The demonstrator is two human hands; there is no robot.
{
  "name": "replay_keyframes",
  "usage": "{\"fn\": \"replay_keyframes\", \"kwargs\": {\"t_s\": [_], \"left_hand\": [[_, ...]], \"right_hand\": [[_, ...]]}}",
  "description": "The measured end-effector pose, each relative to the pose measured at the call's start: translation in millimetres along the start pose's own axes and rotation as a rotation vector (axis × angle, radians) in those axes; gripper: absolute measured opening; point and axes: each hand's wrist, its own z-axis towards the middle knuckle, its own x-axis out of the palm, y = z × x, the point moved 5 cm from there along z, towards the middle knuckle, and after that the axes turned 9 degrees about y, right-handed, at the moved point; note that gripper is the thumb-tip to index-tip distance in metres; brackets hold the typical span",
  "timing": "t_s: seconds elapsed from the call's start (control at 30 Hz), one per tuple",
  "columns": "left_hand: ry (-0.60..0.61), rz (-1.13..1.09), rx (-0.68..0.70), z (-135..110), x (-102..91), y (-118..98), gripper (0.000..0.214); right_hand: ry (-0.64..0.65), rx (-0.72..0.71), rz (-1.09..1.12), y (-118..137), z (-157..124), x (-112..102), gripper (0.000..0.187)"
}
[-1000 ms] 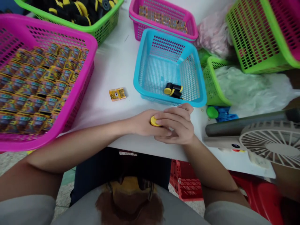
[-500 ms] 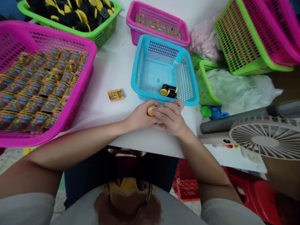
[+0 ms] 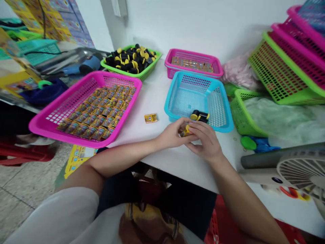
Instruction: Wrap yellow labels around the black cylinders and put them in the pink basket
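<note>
My left hand (image 3: 174, 134) is closed around a small cylinder with a yellow end and a yellow printed side (image 3: 185, 130), just in front of the blue basket (image 3: 175, 101). The fingers of my right hand (image 3: 205, 140) are bent over the same piece and press on its yellow end. Both hands cover much of it. Several black cylinders with yellow ends (image 3: 199, 115) lie in the blue basket's near part, right behind my fingers. On the white table to the left rests a small orange-yellow printed packet (image 3: 151, 118).
At left, a large pink basket (image 3: 48, 130) bears rows of small printed containers. A green basket (image 3: 149, 73) behind it is heaped with black-and-yellow cylinders. Another pink basket (image 3: 169, 69) sits behind the blue one. Stacked baskets (image 3: 286, 74) and a fan (image 3: 304, 173) stand at right.
The view has swung up and to the left, showing more wall and room. My hands stay together on the piece, and more of its printed side now shows.
</note>
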Motion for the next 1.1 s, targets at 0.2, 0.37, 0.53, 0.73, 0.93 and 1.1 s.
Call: {"fn": "replay_keyframes", "kwargs": {"t_s": [0.2, 0.37, 0.53, 0.73, 0.93, 1.1], "left_hand": [[0.144, -0.166, -0.066, 3, 8.6, 3, 0.041], [0.154, -0.165, -0.116, 3, 12.5, 3, 0.006], [0.16, -0.164, -0.165, 3, 12.5, 2, 0.004], [0.209, -0.165, -0.183, 1, 12.1, 5, 0.009], [0.297, -0.214, -0.18, -2, 14.0, 3, 0.013], [0.374, -0.271, -0.184, -2, 14.3, -2, 0.021]], "right_hand": [[0.04, -0.005, 0.027, 12, 1, 7, 0.053], [0.018, -0.006, 0.089, 13, -2, 10, 0.062], [0.02, 0.023, 0.14, 12, -3, 11, 0.062], [0.092, 0.036, 0.209, 10, -6, 9, 0.057], [0.064, -0.01, 0.202, 14, -5, 5, 0.053], [0.026, -0.032, 0.18, 19, -3, 3, 0.055]]}}
